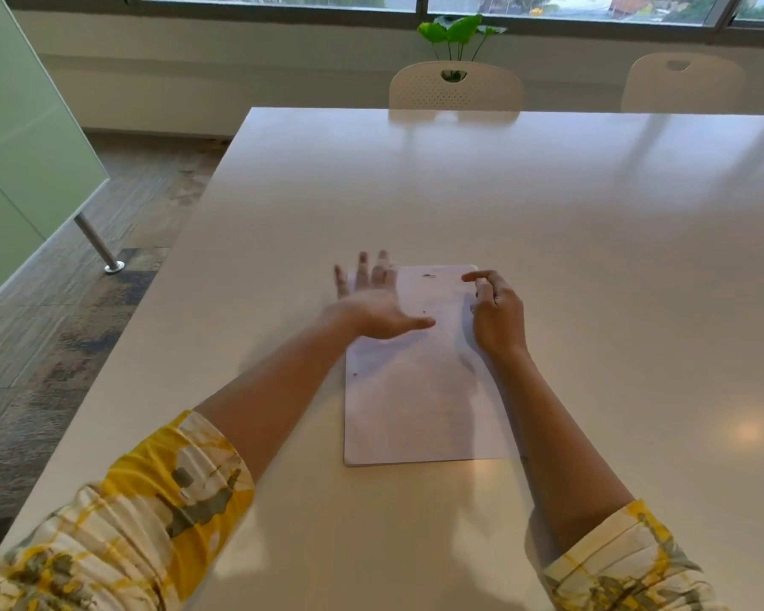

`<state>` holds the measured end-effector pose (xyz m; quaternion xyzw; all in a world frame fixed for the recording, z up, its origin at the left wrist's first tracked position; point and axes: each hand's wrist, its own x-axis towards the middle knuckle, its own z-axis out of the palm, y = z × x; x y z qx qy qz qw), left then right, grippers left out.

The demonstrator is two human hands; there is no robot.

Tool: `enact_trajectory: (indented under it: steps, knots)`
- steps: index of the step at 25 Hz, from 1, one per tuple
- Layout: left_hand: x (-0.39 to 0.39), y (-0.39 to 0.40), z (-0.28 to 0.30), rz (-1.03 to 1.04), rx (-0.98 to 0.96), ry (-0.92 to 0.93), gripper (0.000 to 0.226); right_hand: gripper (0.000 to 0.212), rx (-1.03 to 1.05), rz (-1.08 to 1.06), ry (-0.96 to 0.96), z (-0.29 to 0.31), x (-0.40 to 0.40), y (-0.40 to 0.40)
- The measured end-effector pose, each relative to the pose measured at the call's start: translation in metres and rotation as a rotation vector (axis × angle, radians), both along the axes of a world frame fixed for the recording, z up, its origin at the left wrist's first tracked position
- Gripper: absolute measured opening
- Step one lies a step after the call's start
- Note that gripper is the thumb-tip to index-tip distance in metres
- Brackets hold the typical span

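Observation:
A white sheet of paper [420, 399] lies flat on the white table [592, 258], its long side running away from me. My left hand [371, 302] is spread with straight fingers over the sheet's far left corner, blurred, thumb pointing right. At the far right edge of the sheet sits my right hand [497, 310], index finger stretched toward the top edge and the other fingers curled under. It holds nothing that I can see.
Two white perforated chairs [455, 86] [682, 81] stand at the table's far side, with a green plant [457, 35] behind them under the window. A green glass partition [23, 147] and its metal post [96, 244] stand left of the table.

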<state>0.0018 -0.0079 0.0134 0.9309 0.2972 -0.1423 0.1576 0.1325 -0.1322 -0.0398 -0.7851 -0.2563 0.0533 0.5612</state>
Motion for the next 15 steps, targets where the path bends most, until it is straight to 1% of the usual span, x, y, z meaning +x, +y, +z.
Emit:
enact_trajectory:
  steps: [1, 2, 3, 4, 5, 6, 8, 9, 11, 15]
  knots:
    - [0.012, -0.020, -0.004, -0.068, -0.065, -0.149, 0.094, 0.029, 0.048, -0.012, 0.045, 0.000, 0.002, 0.000]
    - [0.021, -0.042, -0.009, -0.137, -0.192, -0.275, 0.077, 0.028, 0.101, -0.025, 0.100, 0.000, 0.004, -0.001]
    - [0.028, -0.062, -0.013, -0.171, -0.327, -0.363, 0.068, 0.025, 0.146, -0.037, 0.147, 0.000, 0.005, -0.002]
    - [0.033, -0.077, -0.019, -0.161, -0.423, -0.421, 0.068, 0.023, 0.181, -0.051, 0.176, 0.000, 0.006, -0.004]
    - [0.037, -0.084, -0.025, -0.146, -0.443, -0.448, 0.070, 0.022, 0.205, -0.065, 0.189, 0.000, 0.007, -0.005]
    - [0.040, -0.084, -0.032, -0.150, -0.368, -0.445, 0.070, 0.021, 0.225, -0.078, 0.193, -0.001, 0.007, -0.006]
    - [0.045, -0.078, -0.046, -0.200, -0.070, -0.368, 0.065, 0.019, 0.244, -0.096, 0.191, -0.002, 0.007, -0.006]
    - [0.047, -0.074, -0.051, -0.207, 0.030, -0.326, 0.064, 0.018, 0.239, -0.100, 0.188, -0.003, 0.008, -0.005]
    - [0.052, -0.068, -0.056, -0.172, 0.107, -0.274, 0.063, 0.018, 0.224, -0.112, 0.182, -0.004, 0.009, -0.005]
    - [0.056, -0.063, -0.059, -0.038, 0.120, -0.253, 0.069, 0.019, 0.191, -0.118, 0.134, -0.005, 0.009, -0.005]
